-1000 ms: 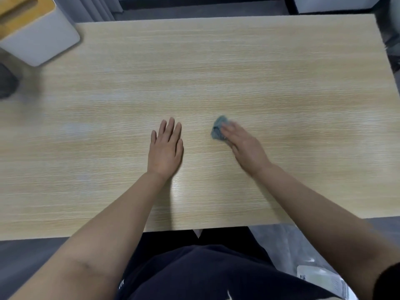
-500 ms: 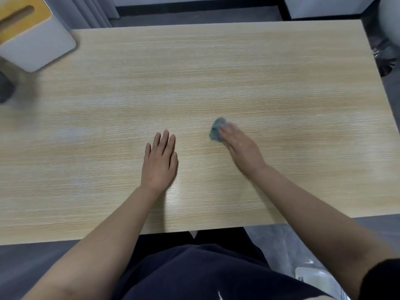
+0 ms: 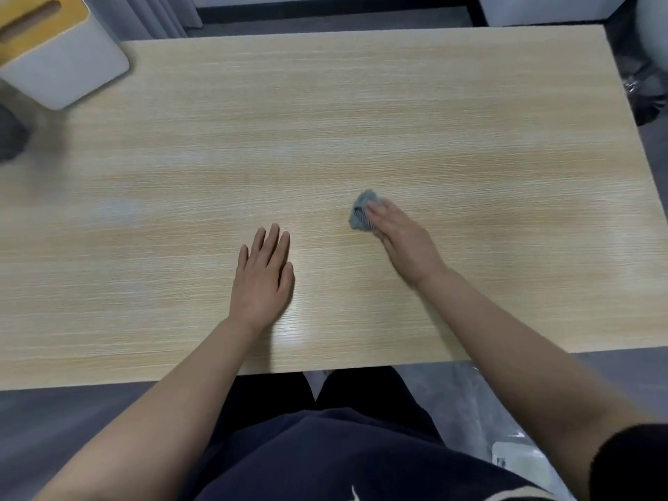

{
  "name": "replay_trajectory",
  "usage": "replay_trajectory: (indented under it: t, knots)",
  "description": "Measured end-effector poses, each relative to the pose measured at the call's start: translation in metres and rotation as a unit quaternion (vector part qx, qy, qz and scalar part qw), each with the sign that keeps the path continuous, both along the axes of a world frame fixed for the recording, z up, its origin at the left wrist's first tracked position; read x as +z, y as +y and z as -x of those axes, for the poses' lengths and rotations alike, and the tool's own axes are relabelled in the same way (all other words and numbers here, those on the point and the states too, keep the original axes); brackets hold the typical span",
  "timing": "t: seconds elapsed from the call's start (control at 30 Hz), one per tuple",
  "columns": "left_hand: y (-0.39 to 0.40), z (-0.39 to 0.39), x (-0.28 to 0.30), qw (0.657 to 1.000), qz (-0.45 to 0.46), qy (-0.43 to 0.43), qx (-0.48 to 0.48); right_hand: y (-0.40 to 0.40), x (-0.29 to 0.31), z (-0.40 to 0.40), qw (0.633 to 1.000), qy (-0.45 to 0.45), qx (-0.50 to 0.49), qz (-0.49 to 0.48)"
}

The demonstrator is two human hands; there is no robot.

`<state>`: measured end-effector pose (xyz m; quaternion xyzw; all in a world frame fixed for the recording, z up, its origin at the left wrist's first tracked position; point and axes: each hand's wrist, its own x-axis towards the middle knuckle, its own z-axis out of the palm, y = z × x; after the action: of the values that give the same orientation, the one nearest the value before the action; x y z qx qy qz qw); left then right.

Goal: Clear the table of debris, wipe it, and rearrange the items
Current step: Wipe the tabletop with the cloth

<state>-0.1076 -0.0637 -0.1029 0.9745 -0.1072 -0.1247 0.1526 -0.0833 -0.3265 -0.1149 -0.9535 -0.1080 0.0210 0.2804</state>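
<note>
A light wooden table (image 3: 361,113) fills the head view. My right hand (image 3: 401,240) presses a small crumpled blue-grey cloth (image 3: 361,213) flat against the tabletop, right of centre; its fingers lie straight over the cloth, which sticks out at the fingertips. My left hand (image 3: 263,280) rests palm down on the wood near the front edge, fingers straight and together, holding nothing. Faint damp streaks show on the surface at the left.
A white tissue box with a yellow lid (image 3: 54,52) stands at the table's far left corner. A dark object (image 3: 11,135) sits at the left edge, cut off. A dark bag (image 3: 647,95) is on the floor beyond the right edge.
The view has tilted, so the table sits lower in the frame. My right hand with the cloth has shifted only slightly on the wood. My left hand stays flat in place.
</note>
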Motion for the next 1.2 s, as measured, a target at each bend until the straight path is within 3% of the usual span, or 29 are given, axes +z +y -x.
replay_trajectory:
  t: [0.1, 0.27, 0.33, 0.43, 0.53, 0.63, 0.73, 0.87, 0.97, 1.1, 1.2]
  knots:
    - [0.002, 0.013, 0.001, 1.0, 0.006, -0.002, 0.005, 0.02, -0.004, 0.056, 0.999, -0.029, 0.043, -0.011]
    - [0.005, 0.02, 0.001, 1.0, 0.007, 0.008, 0.001, 0.003, -0.013, 0.085, 0.969, -0.011, 0.248, 0.002]
    - [0.007, 0.018, 0.001, 1.0, 0.008, 0.01, -0.008, -0.012, -0.008, 0.056, 0.981, 0.021, 0.194, 0.025]
    - [0.011, 0.016, 0.003, 0.999, 0.006, 0.022, -0.027, -0.024, -0.002, 0.02, 0.999, 0.038, 0.003, 0.013]
    - [0.017, 0.016, 0.004, 0.998, 0.003, 0.028, -0.049, -0.003, -0.001, 0.031, 0.997, 0.022, -0.071, -0.001]
    - [0.026, 0.023, 0.003, 0.998, -0.006, 0.017, -0.067, 0.028, 0.0, 0.083, 0.999, -0.014, -0.035, -0.014]
    - [0.031, 0.033, 0.002, 0.997, -0.009, 0.019, -0.068, 0.041, -0.005, 0.137, 0.993, -0.059, 0.106, -0.001]
    - [0.037, 0.044, 0.001, 0.997, -0.01, 0.017, -0.076, 0.016, -0.002, 0.12, 0.965, -0.053, 0.252, 0.04]
    - [0.039, 0.05, 0.003, 0.997, -0.007, 0.017, -0.073, 0.003, 0.004, 0.083, 0.987, -0.025, 0.146, 0.066]
    - [0.042, 0.061, 0.003, 0.997, -0.005, 0.019, -0.075, 0.03, -0.001, 0.098, 0.999, -0.006, -0.046, 0.007]
    - [0.048, 0.064, 0.001, 0.995, -0.011, 0.028, -0.09, 0.051, -0.009, 0.146, 0.998, -0.051, 0.022, -0.003]
